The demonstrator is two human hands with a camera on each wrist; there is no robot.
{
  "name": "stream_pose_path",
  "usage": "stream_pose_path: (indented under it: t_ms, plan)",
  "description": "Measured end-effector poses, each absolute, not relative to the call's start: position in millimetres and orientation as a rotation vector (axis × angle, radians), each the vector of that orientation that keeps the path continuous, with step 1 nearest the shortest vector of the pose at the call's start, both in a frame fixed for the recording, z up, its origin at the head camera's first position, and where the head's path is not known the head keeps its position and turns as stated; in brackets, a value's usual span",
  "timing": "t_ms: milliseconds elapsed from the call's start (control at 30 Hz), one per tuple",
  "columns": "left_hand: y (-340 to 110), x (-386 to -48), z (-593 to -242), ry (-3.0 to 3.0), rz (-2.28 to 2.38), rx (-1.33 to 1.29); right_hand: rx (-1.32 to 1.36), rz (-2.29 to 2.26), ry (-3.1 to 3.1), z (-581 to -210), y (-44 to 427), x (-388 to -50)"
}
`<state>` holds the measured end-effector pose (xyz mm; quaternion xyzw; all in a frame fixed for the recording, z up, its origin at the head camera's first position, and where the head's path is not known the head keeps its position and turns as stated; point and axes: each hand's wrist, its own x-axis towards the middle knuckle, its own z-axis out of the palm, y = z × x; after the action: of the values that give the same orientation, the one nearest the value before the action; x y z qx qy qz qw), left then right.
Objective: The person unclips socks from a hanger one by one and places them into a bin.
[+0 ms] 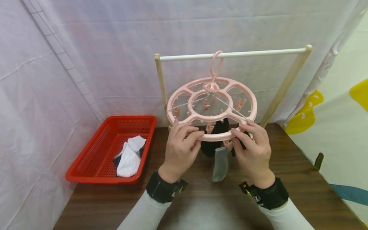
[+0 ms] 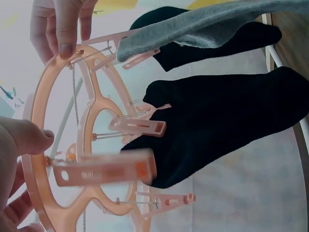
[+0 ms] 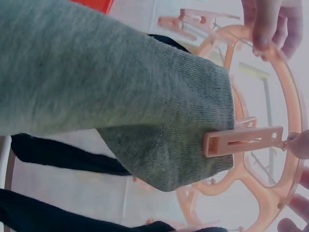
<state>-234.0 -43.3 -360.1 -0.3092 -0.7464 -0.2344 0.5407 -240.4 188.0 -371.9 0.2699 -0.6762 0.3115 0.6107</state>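
Note:
A pink round sock hanger (image 1: 215, 137) hangs by its hook from a white rail. My left hand (image 1: 180, 149) grips the near rim on the left side. On the right, my right hand (image 1: 254, 149) holds the same rim between thumb and fingers. Below it dangles a grey sock (image 1: 220, 164), its cuff caught in a pink clothespin (image 3: 244, 140) close to my right hand. Black socks (image 2: 227, 116) also hang from the ring's clips, partly hidden behind my hands in the head view. An unused clothespin (image 2: 104, 169) hangs by my left thumb, slightly blurred.
A red basket (image 1: 72, 174) stands left on the dark wooden table (image 1: 290, 179); white socks (image 1: 129, 161) and something dark lie inside. The white rail (image 1: 258, 52) rests on wooden posts behind the ring. White cloth walls enclose the back and left.

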Motion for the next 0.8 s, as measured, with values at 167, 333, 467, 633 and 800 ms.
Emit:
stream_pose_path:
  t_ms: [167, 333, 467, 633, 800]
  plan:
    - [-43.2, -232.9, -359.1, -1.769, -0.529, -0.761, 0.648, 0.713, -1.546, -371.8, 181.8, -236.2]
    - [-43.1, -231.3, -356.9, -1.780, -0.523, -0.780, 0.643, 0.724, -1.553, -370.7, 182.8, -237.1]
    - [-43.0, -230.4, -356.2, -1.788, -0.530, -0.784, 0.611, 0.732, -1.618, -369.6, 191.5, -240.5]
    - [-44.4, -231.5, -356.8, -1.799, -0.545, -0.777, 0.568, 0.726, -1.677, -367.9, 205.6, -249.3]
    - [-45.6, -231.7, -356.8, -1.797, -0.550, -0.765, 0.547, 0.724, -1.663, -367.6, 210.2, -252.6]
